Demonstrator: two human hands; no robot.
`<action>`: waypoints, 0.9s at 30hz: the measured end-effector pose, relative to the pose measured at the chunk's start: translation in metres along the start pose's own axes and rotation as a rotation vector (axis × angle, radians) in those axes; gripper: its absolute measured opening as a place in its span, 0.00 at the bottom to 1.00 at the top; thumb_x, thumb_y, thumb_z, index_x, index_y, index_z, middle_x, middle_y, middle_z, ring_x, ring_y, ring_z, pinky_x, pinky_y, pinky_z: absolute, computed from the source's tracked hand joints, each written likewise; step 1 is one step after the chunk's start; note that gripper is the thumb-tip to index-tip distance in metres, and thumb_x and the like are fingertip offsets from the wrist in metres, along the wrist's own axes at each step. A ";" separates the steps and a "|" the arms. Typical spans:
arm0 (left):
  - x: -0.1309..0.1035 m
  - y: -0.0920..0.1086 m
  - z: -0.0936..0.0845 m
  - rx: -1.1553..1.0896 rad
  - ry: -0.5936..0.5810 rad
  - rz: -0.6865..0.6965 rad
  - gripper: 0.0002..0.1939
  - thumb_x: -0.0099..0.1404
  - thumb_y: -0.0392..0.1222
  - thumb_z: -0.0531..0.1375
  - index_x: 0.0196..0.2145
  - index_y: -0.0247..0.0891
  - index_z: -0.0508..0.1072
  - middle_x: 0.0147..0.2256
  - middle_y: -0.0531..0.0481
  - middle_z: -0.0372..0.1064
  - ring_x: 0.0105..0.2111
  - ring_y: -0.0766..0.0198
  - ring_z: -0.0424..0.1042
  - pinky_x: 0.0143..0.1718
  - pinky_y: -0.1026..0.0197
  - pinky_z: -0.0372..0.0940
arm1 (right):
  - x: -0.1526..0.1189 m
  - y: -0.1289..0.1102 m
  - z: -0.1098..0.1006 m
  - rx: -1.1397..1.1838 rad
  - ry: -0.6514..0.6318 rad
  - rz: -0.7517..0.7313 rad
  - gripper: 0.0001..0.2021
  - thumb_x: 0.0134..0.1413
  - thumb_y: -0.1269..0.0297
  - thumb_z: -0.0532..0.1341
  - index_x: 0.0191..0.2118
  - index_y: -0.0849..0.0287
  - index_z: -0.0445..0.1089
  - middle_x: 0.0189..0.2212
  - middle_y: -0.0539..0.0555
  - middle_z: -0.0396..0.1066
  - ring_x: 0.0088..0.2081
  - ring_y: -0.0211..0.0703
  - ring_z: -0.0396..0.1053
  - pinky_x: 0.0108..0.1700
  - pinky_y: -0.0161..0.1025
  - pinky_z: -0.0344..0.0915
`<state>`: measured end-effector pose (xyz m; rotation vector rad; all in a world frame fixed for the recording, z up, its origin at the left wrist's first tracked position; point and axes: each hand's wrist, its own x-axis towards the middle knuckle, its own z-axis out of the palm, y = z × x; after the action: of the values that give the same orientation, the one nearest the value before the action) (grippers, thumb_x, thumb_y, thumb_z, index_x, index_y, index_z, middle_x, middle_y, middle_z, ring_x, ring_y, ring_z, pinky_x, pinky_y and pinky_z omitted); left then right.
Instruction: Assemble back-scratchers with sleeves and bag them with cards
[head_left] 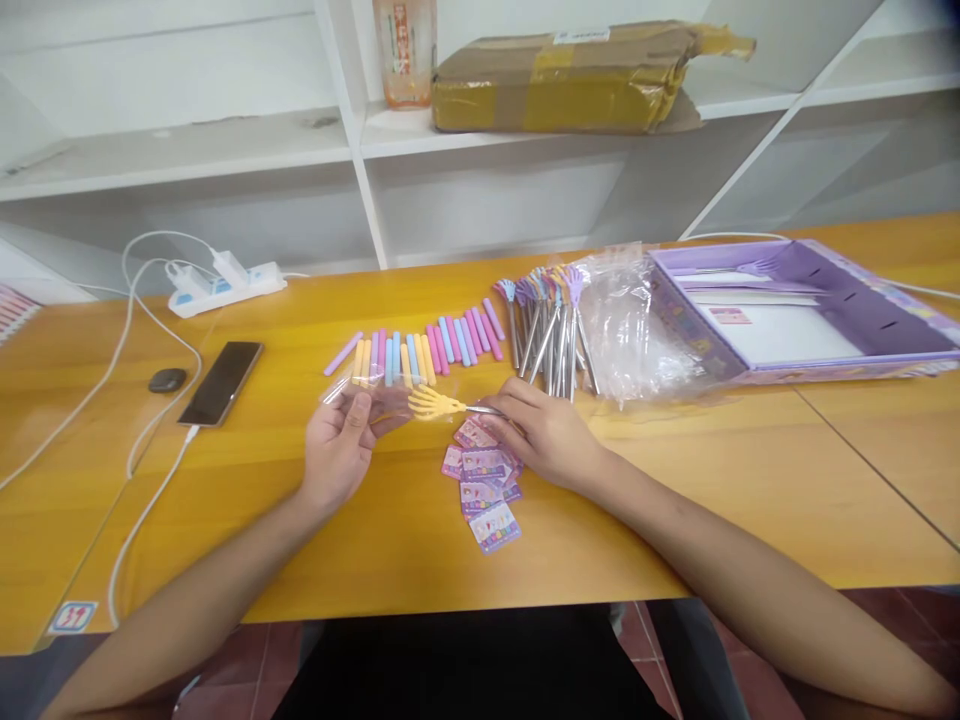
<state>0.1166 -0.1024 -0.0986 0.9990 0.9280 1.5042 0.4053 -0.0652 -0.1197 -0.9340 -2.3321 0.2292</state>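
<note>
My left hand (339,446) pinches a clear plastic bag (386,400) between thumb and fingers. In my right hand (544,432) is the metal rod of a yellow hand-shaped scratcher (435,403), whose head points left and lies at the bag's open end. Behind my hands runs a row of pink, blue, yellow and purple tubes (395,357). A pile of metal scratchers (553,335) with coloured hand heads lies beyond my right hand. Small printed cards (489,490) are spread on the table below it.
At the right, a purple box (840,370) stands beside crumpled clear plastic (630,325). A phone (222,384), a black earbud case (167,380), cables and a white power strip (229,289) are on the left. Behind, a taped parcel (562,85) sits on the shelf.
</note>
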 end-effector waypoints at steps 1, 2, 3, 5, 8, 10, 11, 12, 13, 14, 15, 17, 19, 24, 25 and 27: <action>-0.001 0.000 0.000 0.007 -0.015 -0.014 0.18 0.71 0.55 0.72 0.40 0.39 0.75 0.45 0.43 0.85 0.50 0.51 0.85 0.58 0.40 0.81 | 0.000 0.000 0.000 0.003 0.005 -0.004 0.22 0.84 0.53 0.51 0.53 0.60 0.79 0.41 0.58 0.75 0.42 0.46 0.78 0.42 0.41 0.72; -0.002 -0.001 0.001 0.016 -0.026 -0.029 0.18 0.70 0.55 0.73 0.40 0.38 0.76 0.46 0.43 0.85 0.49 0.51 0.86 0.57 0.40 0.81 | 0.000 -0.001 0.000 0.005 0.008 -0.009 0.21 0.84 0.53 0.52 0.53 0.60 0.79 0.42 0.58 0.76 0.41 0.45 0.78 0.41 0.40 0.72; -0.002 -0.001 0.001 0.024 -0.034 -0.044 0.18 0.69 0.55 0.73 0.40 0.38 0.76 0.45 0.44 0.85 0.48 0.51 0.86 0.55 0.40 0.82 | 0.000 -0.001 0.000 0.004 0.009 -0.016 0.21 0.84 0.53 0.52 0.53 0.60 0.79 0.42 0.58 0.76 0.41 0.45 0.78 0.41 0.40 0.71; -0.004 -0.004 0.001 0.035 -0.050 -0.069 0.18 0.67 0.53 0.75 0.39 0.39 0.76 0.42 0.47 0.84 0.45 0.53 0.86 0.53 0.41 0.83 | -0.001 -0.001 0.001 -0.002 0.002 -0.027 0.21 0.84 0.54 0.52 0.53 0.60 0.79 0.42 0.58 0.76 0.40 0.45 0.77 0.40 0.40 0.71; -0.005 -0.010 -0.001 0.040 -0.122 -0.119 0.18 0.65 0.50 0.77 0.43 0.40 0.77 0.35 0.52 0.81 0.40 0.56 0.86 0.52 0.43 0.84 | -0.003 -0.002 0.005 0.012 -0.020 -0.034 0.20 0.83 0.55 0.52 0.54 0.59 0.79 0.44 0.59 0.77 0.40 0.45 0.78 0.41 0.41 0.73; -0.007 -0.014 -0.002 0.052 -0.173 -0.159 0.18 0.65 0.49 0.77 0.46 0.40 0.78 0.35 0.51 0.82 0.40 0.55 0.86 0.51 0.44 0.84 | -0.004 -0.002 0.008 0.035 -0.038 -0.040 0.19 0.83 0.55 0.53 0.54 0.59 0.79 0.44 0.59 0.77 0.42 0.45 0.78 0.44 0.42 0.74; -0.008 -0.016 -0.003 0.063 -0.186 -0.176 0.18 0.66 0.49 0.77 0.46 0.40 0.79 0.36 0.50 0.82 0.40 0.54 0.87 0.51 0.44 0.85 | -0.004 -0.003 0.009 0.049 -0.046 -0.044 0.18 0.83 0.55 0.53 0.54 0.59 0.78 0.44 0.60 0.77 0.42 0.46 0.78 0.44 0.42 0.74; -0.009 -0.017 -0.003 0.076 -0.188 -0.185 0.17 0.66 0.49 0.77 0.46 0.39 0.79 0.37 0.48 0.83 0.40 0.53 0.87 0.50 0.44 0.85 | -0.004 -0.004 0.010 0.066 -0.055 -0.046 0.17 0.83 0.56 0.54 0.54 0.59 0.78 0.44 0.59 0.77 0.42 0.46 0.78 0.45 0.42 0.74; -0.009 -0.016 -0.003 0.087 -0.176 -0.186 0.18 0.66 0.49 0.77 0.45 0.38 0.79 0.38 0.46 0.84 0.39 0.52 0.87 0.49 0.44 0.85 | -0.003 -0.005 0.009 0.089 -0.063 -0.047 0.16 0.82 0.56 0.55 0.55 0.59 0.77 0.44 0.59 0.78 0.43 0.46 0.78 0.45 0.42 0.74; -0.009 -0.014 -0.003 0.093 -0.148 -0.177 0.18 0.65 0.50 0.77 0.45 0.38 0.80 0.38 0.46 0.84 0.39 0.51 0.87 0.48 0.44 0.85 | -0.003 -0.007 0.008 0.116 -0.070 -0.043 0.15 0.82 0.56 0.57 0.55 0.59 0.77 0.45 0.59 0.78 0.43 0.46 0.79 0.45 0.42 0.74; -0.007 -0.012 -0.003 0.091 -0.105 -0.152 0.19 0.65 0.50 0.77 0.45 0.37 0.80 0.38 0.46 0.84 0.37 0.51 0.87 0.46 0.44 0.85 | -0.002 -0.008 0.006 0.145 -0.075 -0.034 0.14 0.81 0.56 0.58 0.56 0.59 0.76 0.46 0.59 0.78 0.43 0.46 0.78 0.45 0.42 0.73; 0.000 -0.003 -0.004 0.063 0.004 -0.069 0.19 0.63 0.50 0.78 0.45 0.37 0.80 0.38 0.47 0.84 0.36 0.54 0.86 0.45 0.47 0.86 | 0.000 -0.010 0.000 0.193 -0.082 -0.008 0.13 0.80 0.56 0.59 0.56 0.59 0.75 0.45 0.58 0.78 0.41 0.45 0.78 0.44 0.41 0.72; 0.009 0.006 -0.007 0.009 0.108 0.024 0.19 0.62 0.50 0.79 0.42 0.38 0.81 0.39 0.49 0.84 0.35 0.58 0.86 0.44 0.52 0.85 | 0.003 -0.011 -0.006 0.235 -0.083 0.034 0.13 0.81 0.58 0.57 0.55 0.59 0.75 0.42 0.57 0.78 0.39 0.44 0.76 0.42 0.40 0.71; 0.024 0.016 -0.014 -0.051 0.184 0.111 0.17 0.61 0.49 0.80 0.37 0.38 0.81 0.36 0.52 0.84 0.36 0.63 0.84 0.46 0.57 0.84 | 0.006 -0.008 -0.008 0.450 -0.079 0.163 0.13 0.79 0.58 0.58 0.49 0.58 0.77 0.38 0.54 0.79 0.35 0.41 0.74 0.38 0.38 0.68; 0.023 0.015 -0.014 -0.031 0.172 0.101 0.17 0.61 0.50 0.79 0.37 0.38 0.81 0.37 0.50 0.84 0.37 0.61 0.85 0.48 0.55 0.84 | 0.006 -0.008 -0.006 0.512 -0.089 0.210 0.13 0.78 0.56 0.59 0.48 0.58 0.77 0.37 0.54 0.79 0.33 0.40 0.74 0.36 0.38 0.68; 0.018 0.012 -0.011 0.011 0.138 0.071 0.17 0.63 0.52 0.78 0.39 0.37 0.81 0.39 0.46 0.85 0.40 0.56 0.86 0.49 0.51 0.84 | 0.004 -0.008 -0.001 0.645 -0.120 0.323 0.13 0.76 0.53 0.62 0.45 0.57 0.77 0.35 0.53 0.80 0.30 0.39 0.73 0.31 0.36 0.66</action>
<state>0.1006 -0.0868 -0.0896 0.9545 1.0079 1.6459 0.3991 -0.0682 -0.1136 -0.9602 -1.9804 1.1166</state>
